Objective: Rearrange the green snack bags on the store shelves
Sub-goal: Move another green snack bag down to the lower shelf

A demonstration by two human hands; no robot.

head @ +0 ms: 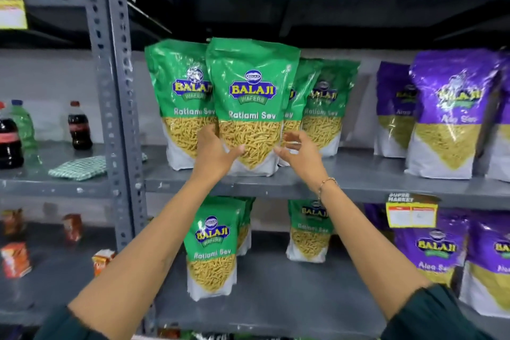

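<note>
Your left hand point(214, 150) cups the front green bag point(249, 107) low while your right hand point(299, 153) hangs open just beside it, so close that grip, then square the bag upright on the shelf point(358, 174).

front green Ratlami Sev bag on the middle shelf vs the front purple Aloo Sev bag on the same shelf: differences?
Colour: the green Ratlami Sev bag has a green top, the purple Aloo Sev bag a purple one.
Contact: the left hand touches the green bag's lower edge and the right hand is open just beside it; the purple bag is untouched.
Position: green sits centre, purple far right.
Shared: both upright, Balaji logo, white base.
</note>
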